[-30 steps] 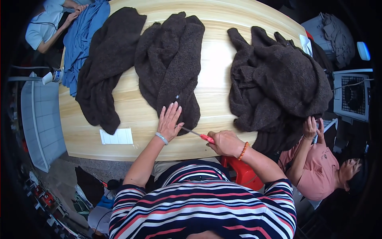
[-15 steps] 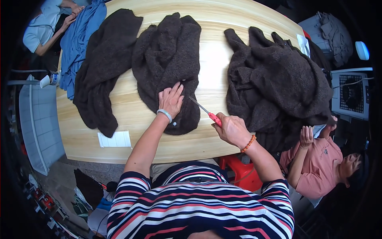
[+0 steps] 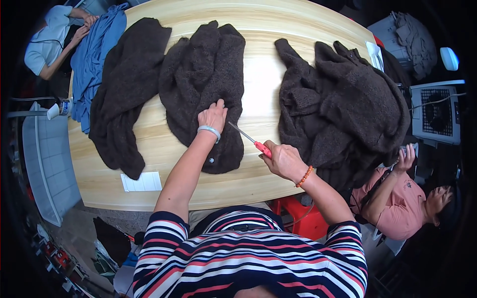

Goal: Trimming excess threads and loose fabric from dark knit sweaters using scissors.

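Left hand (image 3: 212, 115) flat, fingers spread, palm down on the middle dark brown fuzzy knit sweater (image 3: 206, 84). No grip there, just pressing, which looks meant to pin the fabric to the desk (image 3: 258, 94) so it lies taut and doesn't slide.

Right hand (image 3: 284, 160) has a closed grip on the red handle of the small metal-bladed scissors (image 3: 249, 139). Blades point up-left toward the sweater edge just beside my left wrist, tip near the knit; can't tell if it touches. Can't tell how far the blades are parted either: too thin at this size.

That sweater lies spread lengthwise across the light wooden oval desk, hem end toward me. Being spread flat keeps its surface reachable with the tool.

Second dark brown knit sweater (image 3: 126, 89) lies flat to its left, apart from my hands. A heaped pile of dark brown knit garments (image 3: 343, 109) sits to the right, bunched, not spread. A white rectangular paper slip (image 3: 141, 182) lies near the desk's front-left edge.

A blue garment (image 3: 94, 54) sits at the far-left end, under the hands of another person in a light shirt. A seated person in a pink shirt (image 3: 397, 198) is at my lower right.

Containers: a red plastic bin or stool (image 3: 303, 218) under the desk edge, contents not visible. A grey fan-like box (image 3: 437, 111) is at far right.
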`<move>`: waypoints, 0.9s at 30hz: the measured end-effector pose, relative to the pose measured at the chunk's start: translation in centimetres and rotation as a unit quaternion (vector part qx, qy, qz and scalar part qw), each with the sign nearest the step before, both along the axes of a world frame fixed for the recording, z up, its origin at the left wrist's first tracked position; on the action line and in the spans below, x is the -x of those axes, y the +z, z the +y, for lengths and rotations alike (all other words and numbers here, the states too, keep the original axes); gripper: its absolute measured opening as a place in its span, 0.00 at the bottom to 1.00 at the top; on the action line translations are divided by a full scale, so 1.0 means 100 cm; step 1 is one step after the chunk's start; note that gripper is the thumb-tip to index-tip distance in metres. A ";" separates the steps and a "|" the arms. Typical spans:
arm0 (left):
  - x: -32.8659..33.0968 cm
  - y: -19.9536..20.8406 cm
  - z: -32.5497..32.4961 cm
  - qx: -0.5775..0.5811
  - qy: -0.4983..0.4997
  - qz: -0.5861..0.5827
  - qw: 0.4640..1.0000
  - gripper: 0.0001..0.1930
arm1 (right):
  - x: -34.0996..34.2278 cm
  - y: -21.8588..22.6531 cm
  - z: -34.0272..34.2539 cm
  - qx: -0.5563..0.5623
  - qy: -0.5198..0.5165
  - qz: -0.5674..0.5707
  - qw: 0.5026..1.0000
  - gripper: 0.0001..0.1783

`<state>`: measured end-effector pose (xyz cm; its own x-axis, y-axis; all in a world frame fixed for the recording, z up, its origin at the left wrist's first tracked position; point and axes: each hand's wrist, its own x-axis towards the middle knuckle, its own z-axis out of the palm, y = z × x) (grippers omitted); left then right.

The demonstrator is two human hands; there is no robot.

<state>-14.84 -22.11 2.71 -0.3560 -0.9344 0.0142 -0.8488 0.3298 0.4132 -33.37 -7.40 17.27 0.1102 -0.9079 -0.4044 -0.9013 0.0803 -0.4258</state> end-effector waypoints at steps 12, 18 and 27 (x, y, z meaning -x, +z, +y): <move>-0.053 0.001 0.063 0.012 -0.196 0.156 0.968 0.24 | 0.007 0.018 -0.006 -0.025 0.021 0.008 0.999 0.12; -0.069 0.003 0.091 0.007 -0.192 0.077 0.978 0.30 | -0.008 0.016 0.015 -0.060 0.107 -0.006 0.992 0.13; -0.099 0.000 0.149 -0.012 -0.132 0.086 0.988 0.32 | -0.018 0.025 0.031 -0.092 0.097 0.018 0.991 0.15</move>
<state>-4.96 -7.18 2.73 -0.5811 -0.8104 0.0741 -0.6520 0.5181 0.5536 -31.59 -4.35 19.78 0.2584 -0.7816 -0.5678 -0.9216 -0.0231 -0.3875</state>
